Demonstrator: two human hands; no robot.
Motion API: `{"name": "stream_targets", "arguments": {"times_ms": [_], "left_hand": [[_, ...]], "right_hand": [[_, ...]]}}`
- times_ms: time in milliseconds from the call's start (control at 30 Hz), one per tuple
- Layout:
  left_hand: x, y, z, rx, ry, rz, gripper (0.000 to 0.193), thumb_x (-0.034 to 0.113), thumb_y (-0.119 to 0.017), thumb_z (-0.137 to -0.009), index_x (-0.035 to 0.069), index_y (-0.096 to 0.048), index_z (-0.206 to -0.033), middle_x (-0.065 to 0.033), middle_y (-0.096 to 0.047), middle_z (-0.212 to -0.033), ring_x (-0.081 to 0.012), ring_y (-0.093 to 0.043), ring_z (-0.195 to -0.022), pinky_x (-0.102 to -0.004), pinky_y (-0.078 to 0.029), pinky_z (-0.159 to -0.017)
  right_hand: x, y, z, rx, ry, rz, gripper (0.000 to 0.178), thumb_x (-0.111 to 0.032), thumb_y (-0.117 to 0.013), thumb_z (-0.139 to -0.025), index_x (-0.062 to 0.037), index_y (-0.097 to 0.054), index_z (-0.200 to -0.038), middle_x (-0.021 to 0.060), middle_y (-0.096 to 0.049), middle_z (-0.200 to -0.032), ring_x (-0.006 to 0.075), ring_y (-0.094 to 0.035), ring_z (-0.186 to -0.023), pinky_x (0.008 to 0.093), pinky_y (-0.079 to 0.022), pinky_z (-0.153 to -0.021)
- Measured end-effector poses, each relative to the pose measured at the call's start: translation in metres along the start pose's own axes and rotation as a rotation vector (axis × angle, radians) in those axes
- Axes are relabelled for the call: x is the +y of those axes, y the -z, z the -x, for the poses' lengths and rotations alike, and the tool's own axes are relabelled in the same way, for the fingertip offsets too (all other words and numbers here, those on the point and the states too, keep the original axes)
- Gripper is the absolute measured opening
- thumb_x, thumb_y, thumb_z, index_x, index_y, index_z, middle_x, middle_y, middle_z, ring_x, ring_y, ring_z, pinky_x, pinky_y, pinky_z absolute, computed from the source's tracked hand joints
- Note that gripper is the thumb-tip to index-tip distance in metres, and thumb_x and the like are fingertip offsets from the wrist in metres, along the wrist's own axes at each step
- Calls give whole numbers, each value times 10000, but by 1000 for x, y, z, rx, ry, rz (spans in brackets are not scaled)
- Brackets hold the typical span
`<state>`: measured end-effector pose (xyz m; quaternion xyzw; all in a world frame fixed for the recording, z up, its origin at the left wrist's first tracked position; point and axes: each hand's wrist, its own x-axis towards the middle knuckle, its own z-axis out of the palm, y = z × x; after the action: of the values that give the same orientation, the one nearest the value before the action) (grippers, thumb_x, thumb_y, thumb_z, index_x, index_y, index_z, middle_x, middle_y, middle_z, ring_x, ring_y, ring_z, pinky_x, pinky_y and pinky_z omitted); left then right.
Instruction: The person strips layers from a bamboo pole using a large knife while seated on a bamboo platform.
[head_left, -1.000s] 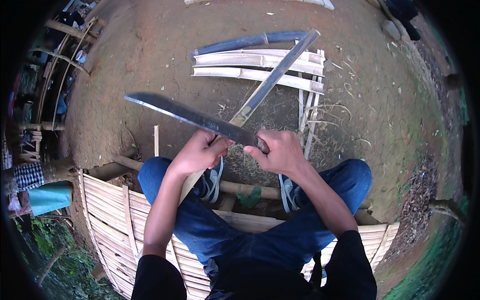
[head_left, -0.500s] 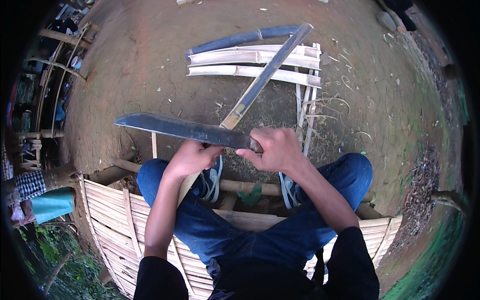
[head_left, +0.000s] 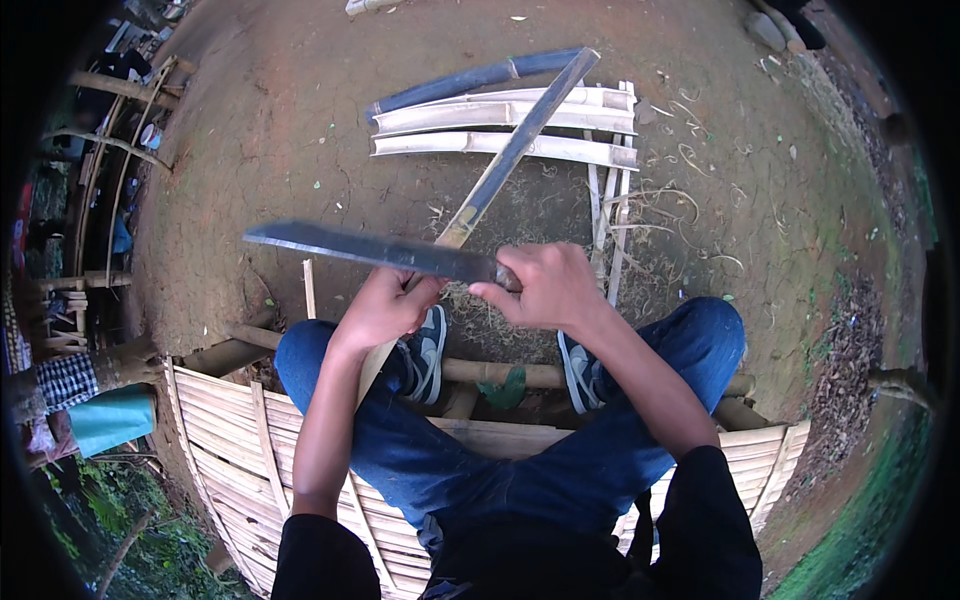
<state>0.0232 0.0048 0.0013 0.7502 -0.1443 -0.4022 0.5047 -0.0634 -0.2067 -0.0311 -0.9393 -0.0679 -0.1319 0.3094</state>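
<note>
My right hand [head_left: 548, 285] is closed around the handle of a machete [head_left: 365, 248]. Its long dark blade points left and lies across a split bamboo strip [head_left: 516, 147]. Below the blade, my left hand [head_left: 388, 310] grips that strip, with the fingers partly hidden by the blade. The strip slants from between my legs up to the far right, dark skin upward, with a pale bare section near the blade. Its far part crosses over other bamboo pieces.
Split bamboo halves [head_left: 450, 143] and a dark bamboo pole [head_left: 440, 90] lie on the dirt ground ahead. Thin strips [head_left: 619, 240] and curled shavings lie at right. I sit on a slatted bamboo bench [head_left: 225, 420]. A teal cloth [head_left: 113, 415] hangs at left.
The machete has shifted slightly right, its blade tip now a little blurred. The far end of the bamboo strip has swung slightly left. Both hands keep their grips.
</note>
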Motion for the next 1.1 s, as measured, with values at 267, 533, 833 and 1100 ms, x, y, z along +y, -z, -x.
{"name": "stream_targets", "arguments": {"times_ms": [267,533,833,1100], "left_hand": [[6,0,-3,-50,-9,-18,219,186,-573,-977,13,-564,-842,40,-464,-577,-46,-432,-422,-234,-338,-381],[4,-2,-6,-10,-7,-65,167,158,-559,-981,11,-594,-907,43,-457,-575,-46,-422,-420,-234,-333,-385],[1,-3,-3,-17,15,-25,214,196,-563,-984,22,-559,-861,46,-459,-566,-43,-428,-427,-232,-333,-395],[6,-5,-7,-33,15,-106,238,199,-560,-985,28,-543,-820,48,-457,-550,-40,-433,-429,-235,-340,-397]], "right_hand": [[4,4,-2,-111,-204,-112,529,-529,-595,-879,-39,-630,-684,118,-585,-505,317,-638,-497,422,-513,-484],[6,0,-4,-86,-176,-139,513,-502,-625,-866,-37,-587,-653,119,-567,-524,308,-604,-478,403,-483,-469],[8,-4,-2,-12,-7,-13,542,-509,-596,-892,-26,-585,-646,136,-529,-482,310,-585,-458,413,-467,-478],[19,8,-8,-121,-341,-169,581,-559,-551,-900,-29,-630,-674,150,-570,-515,331,-616,-495,421,-514,-534]]}}
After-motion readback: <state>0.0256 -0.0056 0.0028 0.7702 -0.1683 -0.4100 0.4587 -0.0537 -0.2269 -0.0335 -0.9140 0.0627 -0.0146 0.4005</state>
